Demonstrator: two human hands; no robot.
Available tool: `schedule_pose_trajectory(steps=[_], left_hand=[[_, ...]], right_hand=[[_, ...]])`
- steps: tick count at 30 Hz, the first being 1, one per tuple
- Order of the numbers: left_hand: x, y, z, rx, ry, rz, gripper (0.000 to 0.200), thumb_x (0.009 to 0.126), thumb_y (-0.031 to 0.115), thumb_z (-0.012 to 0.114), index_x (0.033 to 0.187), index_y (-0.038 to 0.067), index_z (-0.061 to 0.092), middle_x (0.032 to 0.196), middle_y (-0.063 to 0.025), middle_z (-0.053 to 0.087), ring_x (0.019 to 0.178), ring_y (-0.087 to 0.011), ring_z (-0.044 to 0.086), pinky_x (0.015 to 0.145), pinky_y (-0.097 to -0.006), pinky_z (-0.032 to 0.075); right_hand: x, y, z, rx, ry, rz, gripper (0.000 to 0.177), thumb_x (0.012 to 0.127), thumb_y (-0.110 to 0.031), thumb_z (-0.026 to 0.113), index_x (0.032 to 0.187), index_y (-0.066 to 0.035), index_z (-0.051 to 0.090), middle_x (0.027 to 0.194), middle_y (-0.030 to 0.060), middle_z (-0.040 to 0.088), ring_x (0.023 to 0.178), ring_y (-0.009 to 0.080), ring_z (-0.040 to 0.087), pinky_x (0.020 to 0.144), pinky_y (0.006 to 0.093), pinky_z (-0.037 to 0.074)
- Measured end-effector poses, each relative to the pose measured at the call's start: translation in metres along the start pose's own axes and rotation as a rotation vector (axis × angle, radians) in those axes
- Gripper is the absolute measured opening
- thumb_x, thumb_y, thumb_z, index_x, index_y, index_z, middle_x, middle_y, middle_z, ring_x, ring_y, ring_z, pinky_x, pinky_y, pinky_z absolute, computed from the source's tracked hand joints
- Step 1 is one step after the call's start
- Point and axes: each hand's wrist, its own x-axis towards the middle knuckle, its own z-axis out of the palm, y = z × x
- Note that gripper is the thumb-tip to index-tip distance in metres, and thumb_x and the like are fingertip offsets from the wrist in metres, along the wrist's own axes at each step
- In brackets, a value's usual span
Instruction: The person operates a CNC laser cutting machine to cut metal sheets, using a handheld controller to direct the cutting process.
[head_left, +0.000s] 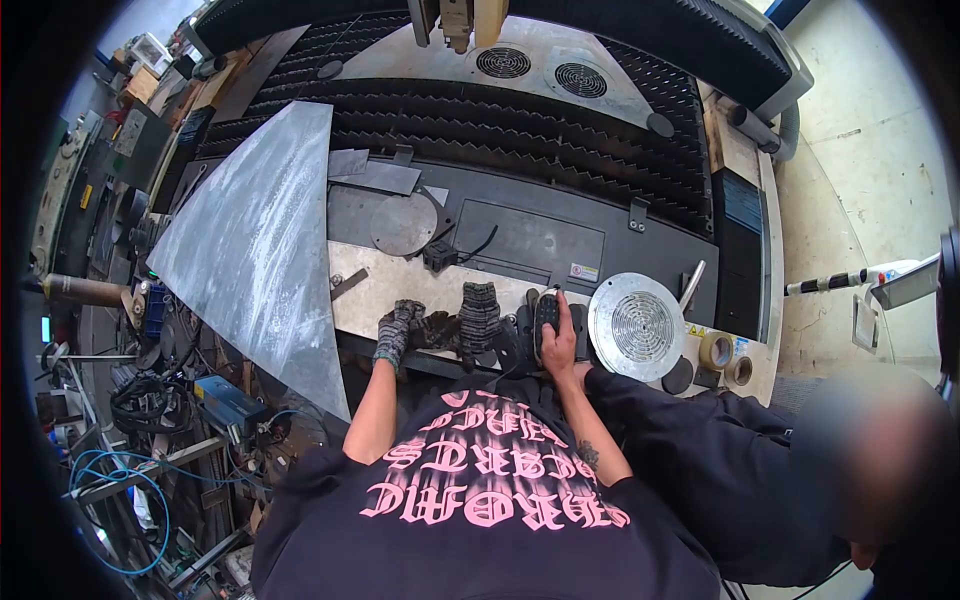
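Note:
My left hand (398, 332) wears a grey knitted glove and rests at the front edge of the metal ledge, beside a dark, dirty glove (437, 330); whether its fingers hold anything is hidden. My right hand (561, 338) is bare and wrapped round a black handheld remote (547, 316) with buttons, its index finger stretched along the side. Between my hands lies a grey striped glove (480, 312). Right of the remote is a round metal disc (636, 327) with a pattern of cut slots.
A large triangular metal sheet (262, 250) juts over the left edge. Behind are a slatted cutting bed (480, 140) with a cut plate (440, 62) and a machine head (462, 25). Tape rolls (716, 351) sit right. A person in dark clothing (720, 470) is close at my right.

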Motion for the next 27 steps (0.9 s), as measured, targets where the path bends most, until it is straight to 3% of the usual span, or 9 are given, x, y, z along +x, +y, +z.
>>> schedule_pose_trajectory(steps=[18,22,24,27], left_hand=[[0.003,-0.003,-0.001,0.004,0.025,-0.017,0.040,0.094,0.041,0.058,0.103,0.004,0.070,0.092,-0.0064,0.070,0.079,-0.0149,0.062,0.073,-0.0285,0.049],[0.016,-0.019,-0.005,0.058,0.060,-0.012,0.048,0.091,0.046,0.061,0.107,0.001,0.068,0.098,-0.0091,0.070,0.085,-0.0178,0.063,0.078,-0.0313,0.049],[0.031,-0.036,-0.011,0.040,0.002,-0.027,0.045,0.096,0.046,0.054,0.107,0.006,0.070,0.096,-0.0047,0.071,0.083,-0.0143,0.064,0.073,-0.0281,0.051],[0.023,-0.031,-0.006,-0.028,-0.037,0.099,0.042,0.098,0.045,0.050,0.105,0.009,0.071,0.095,-0.0032,0.071,0.081,-0.0133,0.064,0.073,-0.0274,0.050]], right_hand=[[0.000,0.002,0.000,0.002,-0.004,-0.006,0.061,0.081,-0.003,0.045,0.142,0.000,0.038,0.134,0.0253,0.049,0.125,0.0386,0.049,0.107,0.0389,0.036],[0.000,0.007,-0.001,0.038,-0.033,0.053,0.062,0.082,-0.002,0.044,0.144,0.001,0.036,0.141,0.0220,0.046,0.132,0.0315,0.044,0.111,0.0348,0.030],[-0.001,0.009,-0.002,0.026,-0.032,0.047,0.062,0.082,-0.003,0.044,0.144,0.001,0.036,0.141,0.0221,0.046,0.133,0.0316,0.044,0.111,0.0346,0.030],[-0.001,0.008,-0.001,0.026,-0.020,0.030,0.062,0.082,-0.005,0.045,0.143,0.000,0.036,0.138,0.0252,0.046,0.130,0.0378,0.045,0.108,0.0387,0.034]])
